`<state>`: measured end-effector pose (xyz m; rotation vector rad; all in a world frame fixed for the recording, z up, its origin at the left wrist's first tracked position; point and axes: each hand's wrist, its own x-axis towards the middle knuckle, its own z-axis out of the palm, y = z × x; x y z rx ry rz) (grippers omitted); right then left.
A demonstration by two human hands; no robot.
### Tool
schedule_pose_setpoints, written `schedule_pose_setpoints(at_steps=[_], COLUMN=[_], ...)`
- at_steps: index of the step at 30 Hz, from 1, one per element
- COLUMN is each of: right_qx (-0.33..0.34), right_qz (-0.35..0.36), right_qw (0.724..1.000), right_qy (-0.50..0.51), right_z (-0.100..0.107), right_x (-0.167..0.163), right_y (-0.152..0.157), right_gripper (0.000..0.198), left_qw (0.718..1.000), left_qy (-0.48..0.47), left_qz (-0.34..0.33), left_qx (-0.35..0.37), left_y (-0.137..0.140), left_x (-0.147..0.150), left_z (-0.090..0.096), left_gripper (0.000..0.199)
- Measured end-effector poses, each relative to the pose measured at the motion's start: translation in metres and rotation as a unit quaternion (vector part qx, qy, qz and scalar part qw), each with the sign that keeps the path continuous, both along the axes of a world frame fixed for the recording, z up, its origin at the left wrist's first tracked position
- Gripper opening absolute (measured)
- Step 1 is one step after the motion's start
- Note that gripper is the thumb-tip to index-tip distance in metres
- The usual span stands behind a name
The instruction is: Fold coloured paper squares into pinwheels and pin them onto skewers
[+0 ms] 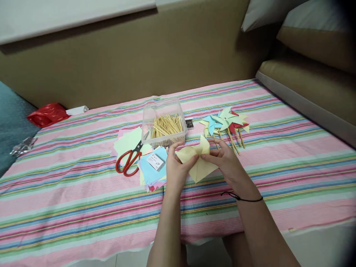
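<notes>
In the head view, the paper lies between both hands: the left hand has its fingers pinched on one side, the right hand on the other; a folded corner points down below the thumbs.

Sticks lie in a box behind folded paper, left of pinwheels; scissors lie front-left of it, beside a carton on paper sheets.
</notes>
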<state>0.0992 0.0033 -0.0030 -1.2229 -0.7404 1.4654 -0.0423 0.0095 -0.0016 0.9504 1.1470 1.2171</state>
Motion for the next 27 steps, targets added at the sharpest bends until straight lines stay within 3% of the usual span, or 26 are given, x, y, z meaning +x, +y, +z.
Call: schedule_pose_setpoints(at_steps=[6,16,27], right_qx=[0.000,0.046,0.053], right_qz=[-0.013,-0.013,0.006], right_qw=[0.999,0.996,0.996], right_qy=[-0.048,-0.073,-0.065], right_z=[0.0004,-0.0048,-0.0051], right_x=[-0.0029,-0.0022,-0.0029], right_y=[-0.0001,0.0007,-0.0005], right_gripper=[0.071,0.067,0.067], left_qw=[0.999,0.998,0.998], left_qy=[0.049,0.066,0.056], left_qz=[0.007,-0.007,0.013], left_qx=[0.003,-0.003,-0.018], left_y=[0.0014,0.0017,0.0033], left_x=[-0.0012,-0.0023,-0.0044], left_z=[-0.0014,-0.0027,-0.0019], left_gripper=[0.054,0.060,0.059])
